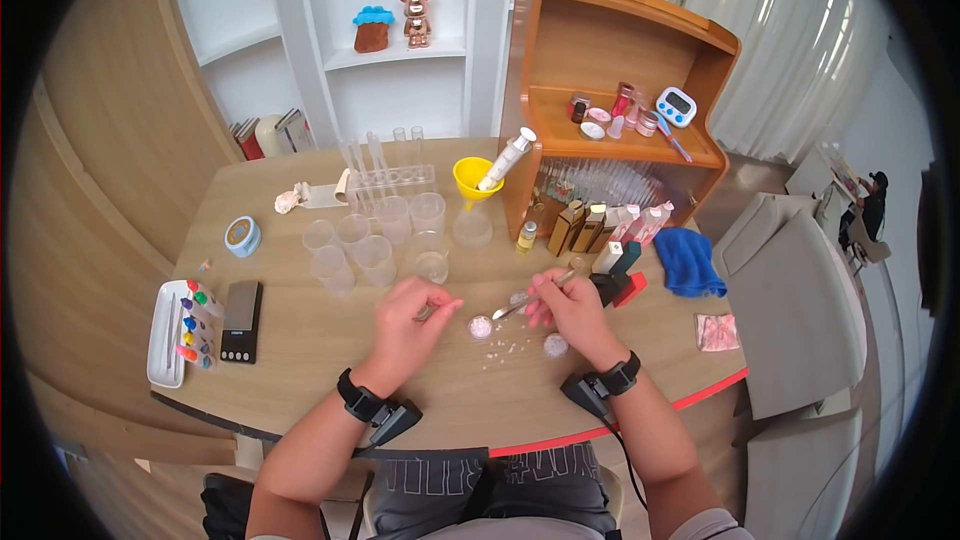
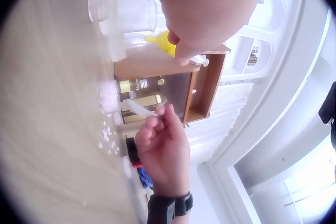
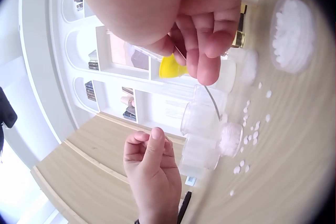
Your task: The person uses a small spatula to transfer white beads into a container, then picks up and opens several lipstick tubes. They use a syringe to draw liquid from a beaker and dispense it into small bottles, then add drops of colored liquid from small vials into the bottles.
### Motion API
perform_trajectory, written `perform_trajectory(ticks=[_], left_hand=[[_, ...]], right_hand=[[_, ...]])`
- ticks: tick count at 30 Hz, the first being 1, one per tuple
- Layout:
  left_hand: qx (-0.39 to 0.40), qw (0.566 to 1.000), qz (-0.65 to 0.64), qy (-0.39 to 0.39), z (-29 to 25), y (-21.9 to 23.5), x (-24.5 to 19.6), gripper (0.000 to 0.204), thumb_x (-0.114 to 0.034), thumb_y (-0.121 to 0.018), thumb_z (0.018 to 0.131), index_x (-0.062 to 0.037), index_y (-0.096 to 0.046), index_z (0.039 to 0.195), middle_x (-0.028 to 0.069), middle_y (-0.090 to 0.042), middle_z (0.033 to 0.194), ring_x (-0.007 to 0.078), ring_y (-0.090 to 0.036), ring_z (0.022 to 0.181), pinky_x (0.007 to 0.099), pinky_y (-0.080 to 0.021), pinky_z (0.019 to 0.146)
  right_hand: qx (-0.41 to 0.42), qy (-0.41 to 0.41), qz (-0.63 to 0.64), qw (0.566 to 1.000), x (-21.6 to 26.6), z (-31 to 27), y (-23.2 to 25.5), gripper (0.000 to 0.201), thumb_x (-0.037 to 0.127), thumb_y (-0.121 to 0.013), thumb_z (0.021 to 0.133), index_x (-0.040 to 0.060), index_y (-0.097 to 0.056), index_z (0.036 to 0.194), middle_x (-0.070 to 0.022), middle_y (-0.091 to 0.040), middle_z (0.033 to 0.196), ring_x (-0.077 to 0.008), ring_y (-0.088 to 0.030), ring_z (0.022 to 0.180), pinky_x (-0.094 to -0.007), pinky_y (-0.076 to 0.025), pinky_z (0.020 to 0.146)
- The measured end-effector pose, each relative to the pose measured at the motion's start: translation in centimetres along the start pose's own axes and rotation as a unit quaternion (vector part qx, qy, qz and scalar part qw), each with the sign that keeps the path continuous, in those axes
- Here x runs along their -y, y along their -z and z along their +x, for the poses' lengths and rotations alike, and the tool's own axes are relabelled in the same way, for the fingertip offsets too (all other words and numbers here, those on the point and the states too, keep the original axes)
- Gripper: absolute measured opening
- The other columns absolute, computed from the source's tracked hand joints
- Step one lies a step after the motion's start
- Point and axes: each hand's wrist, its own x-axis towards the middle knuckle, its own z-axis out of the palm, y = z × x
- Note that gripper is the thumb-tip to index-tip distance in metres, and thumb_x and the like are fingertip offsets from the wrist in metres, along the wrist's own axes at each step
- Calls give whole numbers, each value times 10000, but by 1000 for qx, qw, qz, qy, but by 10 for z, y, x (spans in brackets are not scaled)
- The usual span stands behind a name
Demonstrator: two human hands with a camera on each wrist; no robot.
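My right hand [image 1: 570, 315] pinches a slim metal spatula [image 1: 507, 311] between thumb and fingers. The blade points left, its tip close to the rim of a small round clear container [image 1: 481, 327] of whitish pellets. Loose white pellets [image 3: 254, 129] lie scattered on the tabletop beside it. A second container [image 1: 555, 345] of pellets stands below the right hand; a third [image 1: 518, 298] sits behind the spatula. Left of these, my left hand [image 1: 412, 318] hovers with loosely bent fingers, thumb near the index finger, and nothing visible in them.
Clear plastic cups [image 1: 375, 258] and a test tube rack [image 1: 400, 178] stand behind the left hand. Beyond are a yellow funnel [image 1: 473, 180] and a wooden cabinet [image 1: 625, 140] with small boxes before it. A black scale [image 1: 241, 322] lies left, a blue cloth [image 1: 690, 263] right.
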Motion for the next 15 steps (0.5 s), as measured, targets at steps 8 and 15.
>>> perform_trajectory(ticks=[8, 15], left_hand=[[7, 999, -3, 41, 0, 2, -4, 221, -66, -859, 761, -23, -642, 762, 64, -638, 745, 177, -617, 675, 298, -491, 598], [21, 998, -9, 56, -3, 2, -2, 207, -59, -821, 822, -34, -618, 791, 8, -506, 611, 90, -452, 546, 259, -374, 500]], right_hand=[[35, -28, 2, 999, 1, 0, -4, 279, 272, -532, 1059, 26, -638, 981, -64, -699, 822, -129, -691, 667, -231, -493, 599], [-8, -23, 8, 1000, 0, 1, 2, 261, 271, -533, 1055, 50, -629, 955, -52, -698, 788, -121, -683, 632, -223, -466, 559]])
